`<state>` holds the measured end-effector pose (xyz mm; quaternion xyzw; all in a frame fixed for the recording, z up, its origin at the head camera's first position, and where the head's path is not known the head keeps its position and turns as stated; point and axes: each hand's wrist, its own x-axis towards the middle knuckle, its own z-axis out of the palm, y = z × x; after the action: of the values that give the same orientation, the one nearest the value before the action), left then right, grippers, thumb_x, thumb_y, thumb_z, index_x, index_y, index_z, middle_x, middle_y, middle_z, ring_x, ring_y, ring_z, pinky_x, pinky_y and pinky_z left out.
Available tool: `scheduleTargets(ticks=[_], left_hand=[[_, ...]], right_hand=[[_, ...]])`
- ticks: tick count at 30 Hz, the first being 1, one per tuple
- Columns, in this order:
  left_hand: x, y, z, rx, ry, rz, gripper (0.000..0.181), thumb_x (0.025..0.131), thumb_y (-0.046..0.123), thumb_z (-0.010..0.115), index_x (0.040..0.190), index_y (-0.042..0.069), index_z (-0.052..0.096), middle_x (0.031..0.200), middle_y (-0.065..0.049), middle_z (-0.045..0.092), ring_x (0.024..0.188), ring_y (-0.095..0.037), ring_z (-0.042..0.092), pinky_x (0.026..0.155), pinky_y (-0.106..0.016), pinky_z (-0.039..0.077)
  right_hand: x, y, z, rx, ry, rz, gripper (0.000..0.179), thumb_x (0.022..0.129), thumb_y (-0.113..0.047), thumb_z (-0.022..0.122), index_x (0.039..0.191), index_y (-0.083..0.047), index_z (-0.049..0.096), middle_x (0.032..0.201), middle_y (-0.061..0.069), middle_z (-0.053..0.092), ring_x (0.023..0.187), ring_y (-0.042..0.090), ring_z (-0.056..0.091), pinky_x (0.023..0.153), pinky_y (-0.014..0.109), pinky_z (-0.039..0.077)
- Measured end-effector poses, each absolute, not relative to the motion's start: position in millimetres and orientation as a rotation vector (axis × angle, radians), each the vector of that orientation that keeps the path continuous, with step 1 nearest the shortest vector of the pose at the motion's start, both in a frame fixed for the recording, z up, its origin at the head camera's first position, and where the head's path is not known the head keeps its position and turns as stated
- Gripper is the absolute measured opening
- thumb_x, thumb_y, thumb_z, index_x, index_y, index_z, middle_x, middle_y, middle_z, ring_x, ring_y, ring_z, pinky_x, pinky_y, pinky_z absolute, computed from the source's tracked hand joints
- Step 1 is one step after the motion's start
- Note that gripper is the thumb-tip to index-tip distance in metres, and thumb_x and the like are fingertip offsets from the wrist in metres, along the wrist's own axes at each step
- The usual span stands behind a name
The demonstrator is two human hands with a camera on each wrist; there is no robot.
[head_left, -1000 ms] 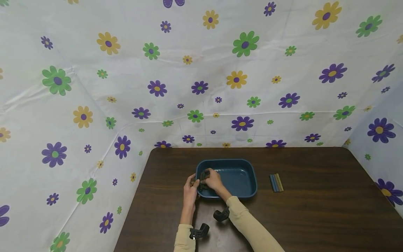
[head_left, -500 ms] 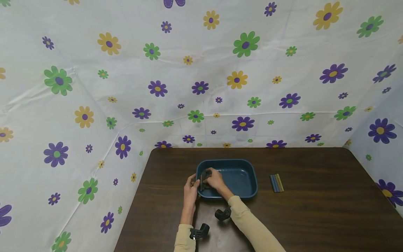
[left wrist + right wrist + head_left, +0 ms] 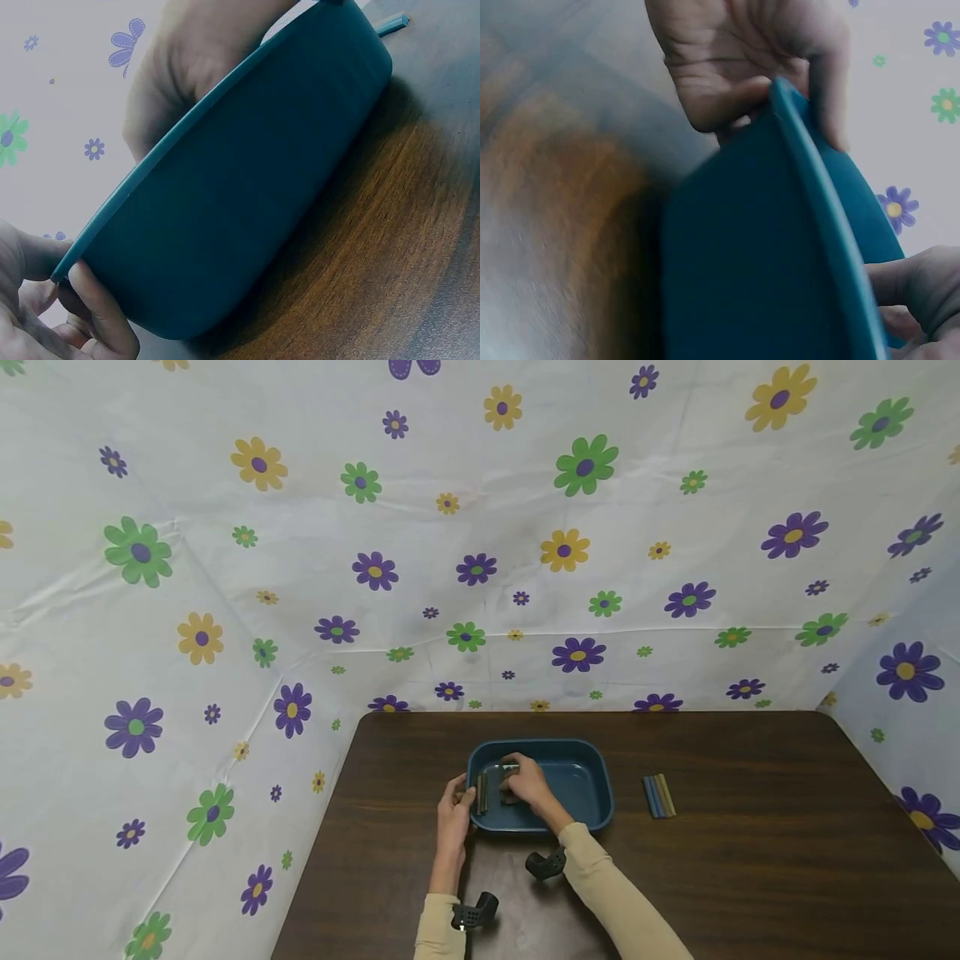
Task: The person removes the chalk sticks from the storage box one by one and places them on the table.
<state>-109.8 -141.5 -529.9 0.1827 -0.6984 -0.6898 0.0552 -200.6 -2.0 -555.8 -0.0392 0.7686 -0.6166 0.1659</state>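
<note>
A blue rectangular tub [image 3: 573,770] stands on the table in the head view. My left hand [image 3: 453,818] grips its rim at the left end, thumb inside and fingers outside; in the left wrist view the left hand [image 3: 64,307] pinches the tub wall [image 3: 217,195]. Inside the tub, a few brownish sticks [image 3: 482,793] lie side by side along the left wall. My right hand [image 3: 528,783] reaches into the tub, just right of them, and holds a dark, stick-like piece [image 3: 507,785], largely covered by the fingers. The tub wall hides what it holds in both wrist views.
Blue and yellowish sticks [image 3: 658,796] lie in a row on the brown table [image 3: 750,860], right of the tub. A flowered white cloth [image 3: 480,527] hangs behind the table and at its left. Each wrist wears a black camera mount [image 3: 476,912].
My right hand has moved right inside the tub with the dark piece, away from the left wall. The sticks there now show. My left hand has stayed on the rim.
</note>
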Motion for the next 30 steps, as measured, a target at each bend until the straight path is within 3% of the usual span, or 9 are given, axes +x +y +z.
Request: scheduleTargets(ticks=[7, 12, 19, 24, 30], left_hand=[[-101, -137, -509, 0.558, -2.120, -2.084, 0.037, 0.105, 0.005, 0.056, 0.139, -0.009, 0.055, 0.101, -0.030, 0.059, 0.062, -0.015, 0.049, 0.056, -0.030, 0.045], [-102, -137, -512, 0.548, -2.118, -2.081, 0.037, 0.105, 0.005, 0.056, 0.138, -0.009, 0.055, 0.100, -0.031, 0.058, 0.062, -0.016, 0.049, 0.055, -0.030, 0.044], [-103, -138, -514, 0.546, -2.118, -2.088, 0.037, 0.105, 0.004, 0.056, 0.139, -0.010, 0.054, 0.099, -0.032, 0.057, 0.060, -0.016, 0.048, 0.055, -0.031, 0.044], [-102, -138, -513, 0.538, -2.117, -2.096, 0.038, 0.105, 0.005, 0.055, 0.140, -0.010, 0.054, 0.099, -0.032, 0.058, 0.059, -0.016, 0.048, 0.055, -0.033, 0.044], [-102, -139, -514, 0.534, -2.125, -2.097, 0.038, 0.105, 0.005, 0.055, 0.140, -0.010, 0.053, 0.099, -0.031, 0.058, 0.060, -0.016, 0.049, 0.056, -0.033, 0.044]], right_hand=[[-206, 19, -546, -0.111, 2.076, -1.809, 0.047, 0.089, 0.013, 0.065, 0.136, 0.008, 0.059, 0.115, 0.029, 0.066, 0.087, 0.032, 0.071, 0.069, 0.045, 0.061], [-210, 34, -537, -0.104, 1.980, -1.856, 0.051, 0.089, 0.013, 0.066, 0.139, 0.009, 0.057, 0.112, 0.029, 0.067, 0.089, 0.036, 0.071, 0.073, 0.049, 0.061], [-216, 54, -528, -0.049, 1.839, -1.950, 0.054, 0.092, 0.013, 0.065, 0.143, 0.008, 0.052, 0.115, 0.028, 0.067, 0.106, 0.045, 0.067, 0.080, 0.051, 0.060], [-217, 66, -521, -0.044, 1.776, -2.009, 0.056, 0.095, 0.011, 0.062, 0.148, 0.007, 0.046, 0.120, 0.031, 0.064, 0.104, 0.040, 0.069, 0.084, 0.050, 0.059], [-218, 80, -517, -0.069, 1.727, -2.047, 0.058, 0.098, 0.010, 0.058, 0.153, 0.008, 0.039, 0.130, 0.035, 0.059, 0.095, 0.024, 0.072, 0.086, 0.047, 0.059]])
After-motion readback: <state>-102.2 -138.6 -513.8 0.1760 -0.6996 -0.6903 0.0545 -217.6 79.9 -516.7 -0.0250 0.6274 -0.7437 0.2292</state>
